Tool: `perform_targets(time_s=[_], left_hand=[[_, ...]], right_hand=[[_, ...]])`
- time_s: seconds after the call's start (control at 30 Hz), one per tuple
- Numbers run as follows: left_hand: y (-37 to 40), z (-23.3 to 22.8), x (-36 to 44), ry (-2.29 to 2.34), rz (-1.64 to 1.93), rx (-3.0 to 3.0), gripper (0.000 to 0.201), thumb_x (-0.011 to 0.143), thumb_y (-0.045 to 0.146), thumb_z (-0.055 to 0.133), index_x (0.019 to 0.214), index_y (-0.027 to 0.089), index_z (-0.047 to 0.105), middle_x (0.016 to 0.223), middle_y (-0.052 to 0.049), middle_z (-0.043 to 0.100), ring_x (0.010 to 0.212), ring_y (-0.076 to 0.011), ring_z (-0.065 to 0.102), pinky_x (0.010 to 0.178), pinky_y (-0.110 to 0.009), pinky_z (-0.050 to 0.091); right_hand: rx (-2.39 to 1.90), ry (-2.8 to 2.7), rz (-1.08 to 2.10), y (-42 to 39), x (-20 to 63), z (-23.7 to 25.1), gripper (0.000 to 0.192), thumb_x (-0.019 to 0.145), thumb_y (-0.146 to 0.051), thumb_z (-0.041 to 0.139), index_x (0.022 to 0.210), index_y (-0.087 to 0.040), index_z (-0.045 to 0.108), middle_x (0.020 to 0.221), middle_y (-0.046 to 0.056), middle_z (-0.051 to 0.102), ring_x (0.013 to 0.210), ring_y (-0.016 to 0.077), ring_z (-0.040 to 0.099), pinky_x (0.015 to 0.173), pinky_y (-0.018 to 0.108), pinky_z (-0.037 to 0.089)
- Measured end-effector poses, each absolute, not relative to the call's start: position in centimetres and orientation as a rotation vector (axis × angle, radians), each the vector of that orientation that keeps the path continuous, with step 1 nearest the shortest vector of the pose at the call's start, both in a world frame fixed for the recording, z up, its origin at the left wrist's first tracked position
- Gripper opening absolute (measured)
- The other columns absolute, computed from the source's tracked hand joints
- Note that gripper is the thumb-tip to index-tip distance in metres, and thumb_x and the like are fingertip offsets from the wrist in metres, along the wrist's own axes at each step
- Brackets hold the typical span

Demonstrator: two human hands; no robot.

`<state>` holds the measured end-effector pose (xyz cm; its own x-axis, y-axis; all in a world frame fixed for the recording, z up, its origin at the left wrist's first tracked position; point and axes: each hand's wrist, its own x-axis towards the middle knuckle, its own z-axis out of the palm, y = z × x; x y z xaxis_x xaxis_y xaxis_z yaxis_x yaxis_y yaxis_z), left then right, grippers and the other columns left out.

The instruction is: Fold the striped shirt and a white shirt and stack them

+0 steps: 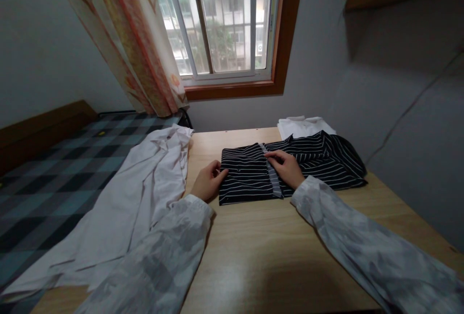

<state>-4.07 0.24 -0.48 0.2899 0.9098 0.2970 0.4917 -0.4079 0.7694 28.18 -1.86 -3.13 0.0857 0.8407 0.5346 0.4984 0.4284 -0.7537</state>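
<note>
From my end I see the left hand half curled at the near end of the striped garment, its thumb laid on the cloth edge and its fingers bent behind; I can't tell whether they pinch it. The right hand is palm down and loosely bent, fingertips and thumb drawn close together on the grey strip that crosses the garment. Whether it grips the strip or just rests there, I can't make out.

The black garment with white lines lies on the table, flat and neat between the hands, then rumpled and raised to the right of the right hand. Beyond that hand, a folded white cloth sits partly hidden behind the rumpled part. To the left of the left hand I have a white shirt, spread loosely from the table onto the checked bedspread; the left sleeve covers some of it. Bare wood is all I see just in front of the hands.
</note>
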Motion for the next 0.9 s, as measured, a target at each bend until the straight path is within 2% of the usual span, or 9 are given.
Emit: perform_targets(time_s=[0.07, 0.17, 0.23, 0.3, 0.47, 0.6, 0.77, 0.83, 0.9], left_hand=[[0.4, -0.7, -4.0, 1.224, 1.043, 1.890, 0.036, 0.092, 0.058, 0.073, 0.087, 0.024, 0.062, 0.078, 0.000, 0.070, 0.072, -0.0195, 0.064, 0.065, -0.029, 0.047], [0.5, -0.9, -3.7, 1.182, 1.079, 1.684, 0.042, 0.087, 0.062, 0.077, 0.093, 0.025, 0.059, 0.076, 0.001, 0.071, 0.069, -0.0197, 0.066, 0.063, -0.029, 0.048], [0.5, -1.0, -3.6, 1.165, 1.102, 1.585, 0.048, 0.085, 0.066, 0.079, 0.098, 0.025, 0.058, 0.076, 0.000, 0.073, 0.068, -0.0200, 0.068, 0.062, -0.029, 0.049], [0.7, -0.9, -3.7, 1.204, 1.162, 1.539, 0.052, 0.083, 0.069, 0.079, 0.100, 0.024, 0.058, 0.076, 0.000, 0.074, 0.069, -0.0202, 0.069, 0.063, -0.029, 0.050], [1.4, -0.9, -4.5, 1.403, 1.302, 1.572, 0.043, 0.090, 0.060, 0.074, 0.108, 0.023, 0.063, 0.087, -0.003, 0.077, 0.083, -0.0227, 0.074, 0.076, -0.033, 0.056], [1.5, -0.9, -4.6, 1.417, 1.320, 1.674, 0.038, 0.094, 0.044, 0.070, 0.123, 0.022, 0.062, 0.113, -0.009, 0.078, 0.098, -0.0245, 0.076, 0.088, -0.040, 0.060], [-0.1, 0.4, -4.3, 1.326, 1.277, 2.342, 0.036, 0.095, 0.041, 0.075, 0.125, 0.022, 0.067, 0.137, -0.014, 0.070, 0.130, -0.0321, 0.066, 0.115, -0.053, 0.050], [-0.9, 1.0, -4.3, 1.084, 1.079, 2.624, 0.034, 0.094, 0.044, 0.079, 0.120, 0.023, 0.070, 0.136, -0.013, 0.071, 0.129, -0.0322, 0.066, 0.115, -0.052, 0.050], [-1.3, 1.4, -4.3, 0.841, 0.873, 2.765, 0.032, 0.093, 0.046, 0.081, 0.115, 0.024, 0.072, 0.126, -0.010, 0.074, 0.118, -0.0297, 0.070, 0.106, -0.047, 0.054]], right_hand=[[-1.204, -1.538, 0.405, -1.8, 28.2, -3.3, 0.030, 0.100, -0.035, 0.064, 0.122, -0.026, 0.082, 0.122, 0.008, 0.082, 0.111, 0.0286, 0.076, 0.102, 0.049, 0.060], [-1.216, -1.596, 0.368, -1.8, 28.2, -3.1, 0.048, 0.099, -0.033, 0.067, 0.146, -0.028, 0.071, 0.142, 0.008, 0.076, 0.129, 0.0303, 0.071, 0.117, 0.055, 0.053], [-1.197, -1.674, 0.272, -2.2, 28.1, -2.5, 0.054, 0.098, -0.031, 0.067, 0.151, -0.026, 0.066, 0.152, 0.011, 0.070, 0.140, 0.0317, 0.065, 0.124, 0.057, 0.047], [-1.166, -1.755, 0.148, -2.9, 27.9, -1.4, 0.048, 0.098, -0.029, 0.066, 0.145, -0.024, 0.068, 0.155, 0.013, 0.067, 0.144, 0.0330, 0.061, 0.126, 0.059, 0.044], [-1.002, -2.101, 0.129, -5.3, 26.9, 1.2, 0.022, 0.100, -0.034, 0.068, 0.120, -0.028, 0.077, 0.128, 0.010, 0.078, 0.124, 0.0319, 0.069, 0.114, 0.055, 0.052], [-0.819, -2.419, 0.212, -6.2, 26.0, 1.1, 0.034, 0.096, -0.047, 0.077, 0.124, -0.028, 0.077, 0.127, 0.010, 0.078, 0.121, 0.0320, 0.070, 0.111, 0.052, 0.052], [-0.837, -2.429, 0.116, -5.7, 25.9, 0.0, 0.020, 0.107, -0.030, 0.062, 0.115, -0.027, 0.080, 0.119, 0.009, 0.079, 0.111, 0.0274, 0.072, 0.102, 0.046, 0.055], [-0.806, -2.412, 0.059, -5.4, 26.0, -0.4, 0.019, 0.108, -0.028, 0.062, 0.112, -0.025, 0.080, 0.114, 0.009, 0.080, 0.105, 0.0263, 0.072, 0.097, 0.044, 0.055], [-0.766, -2.396, 0.006, -5.3, 26.2, -0.6, 0.018, 0.109, -0.028, 0.063, 0.109, -0.023, 0.080, 0.111, 0.009, 0.081, 0.100, 0.0256, 0.072, 0.093, 0.043, 0.055]])
